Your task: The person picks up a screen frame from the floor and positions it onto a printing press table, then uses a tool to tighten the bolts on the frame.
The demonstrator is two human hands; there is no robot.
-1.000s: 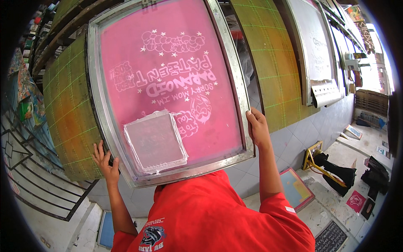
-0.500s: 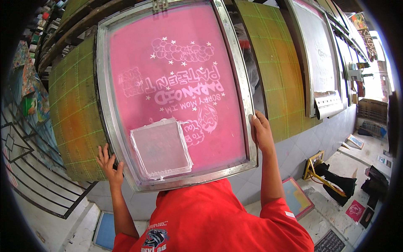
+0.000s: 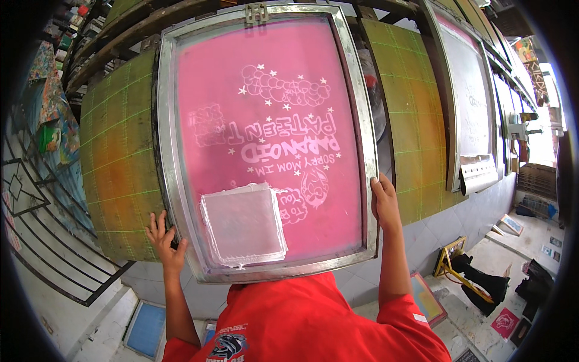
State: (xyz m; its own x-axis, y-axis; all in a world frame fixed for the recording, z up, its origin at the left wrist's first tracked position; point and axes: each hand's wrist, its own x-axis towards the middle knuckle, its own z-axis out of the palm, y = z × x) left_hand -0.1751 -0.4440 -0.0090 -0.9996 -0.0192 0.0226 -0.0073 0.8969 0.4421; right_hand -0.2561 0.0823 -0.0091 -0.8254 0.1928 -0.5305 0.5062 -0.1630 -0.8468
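A large metal-framed printing screen point(image 3: 271, 268) with pink mesh, white lettering and drawings lies in the middle, with a squarish pale patch point(image 3: 240, 223) at its lower left. My right hand point(image 3: 385, 203) grips its right edge, thumb on top. Beside the lower left edge, my left hand point(image 3: 166, 241) has its fingers spread, touching between the frame and a green board point(image 3: 117, 169) marked with bright grid lines. A metal clamp point(image 3: 256, 14) sits on the top edge of the screen.
Another gridded board point(image 3: 413, 108) and a second screen point(image 3: 473, 90) stand to the right. Black metal bars point(image 3: 48, 259) are at left. On the lower floor lie a blue screen point(image 3: 145, 323), a yellow frame with black cloth point(image 3: 479, 283) and a pink print point(image 3: 505, 321). A grey tiled surface point(image 3: 416, 238) runs below the boards.
The screen, both hands and the boards have shifted right and down in the picture as the view moved. My hands keep about the same places on or beside the screen.
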